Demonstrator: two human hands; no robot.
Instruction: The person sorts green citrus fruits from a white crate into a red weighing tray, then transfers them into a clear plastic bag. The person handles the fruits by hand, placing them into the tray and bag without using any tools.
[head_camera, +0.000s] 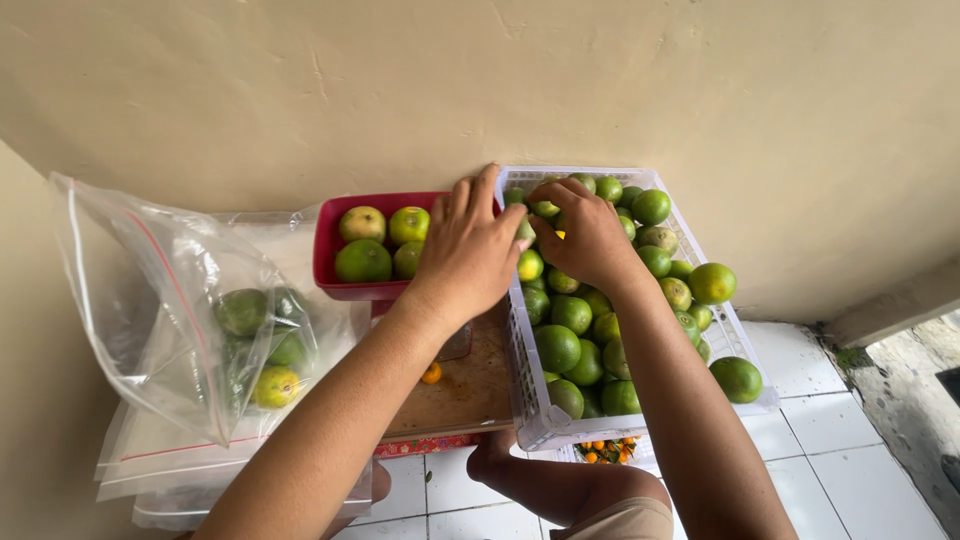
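Observation:
A white slatted plastic crate (522, 380) full of several green citrus fruits (558, 347) stands against the wall. My right hand (585, 235) reaches into its far left corner, fingers curled around a fruit there. My left hand (470, 250) hovers over the crate's left rim, fingers bent down, touching a green fruit (526, 230) at the rim. Just left of it sits a red plastic tub (328, 262) holding several green and yellow-green fruits (362, 261).
A clear zip bag (175, 300) with a few green fruits (243, 311) stands open at left on a stack of more bags. A wooden board (465, 385) with a small orange piece (431, 374) lies under my left arm. White floor tiles (830, 440) and my knee (600, 495) are below.

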